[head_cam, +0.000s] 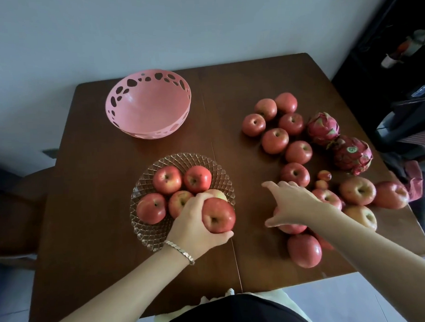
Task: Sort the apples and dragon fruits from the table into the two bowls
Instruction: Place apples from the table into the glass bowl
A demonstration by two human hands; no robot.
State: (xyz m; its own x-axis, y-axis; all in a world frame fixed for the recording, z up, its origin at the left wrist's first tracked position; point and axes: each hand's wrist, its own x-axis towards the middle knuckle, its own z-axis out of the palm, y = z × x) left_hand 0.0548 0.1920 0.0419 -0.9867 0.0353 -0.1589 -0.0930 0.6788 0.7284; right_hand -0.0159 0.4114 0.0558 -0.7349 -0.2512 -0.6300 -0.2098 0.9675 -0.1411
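Note:
My left hand (195, 225) grips a red apple (218, 214) over the near right rim of the clear glass bowl (182, 159), which holds several apples (167, 179). My right hand (292, 203) reaches over the loose apples, its palm resting on one apple (292, 228) that is mostly hidden; the fingers are spread. Several more apples (274, 140) lie on the right half of the table. Two dragon fruits (323, 128) (352, 154) sit at the far right. The pink perforated bowl (149, 129) stands empty at the back left.
The brown wooden table (98, 164) has a seam down its middle. A chair (13, 211) stands at the left. Dark furniture with clutter (395, 58) fills the right side. Two tiny red fruits (324, 175) lie among the apples.

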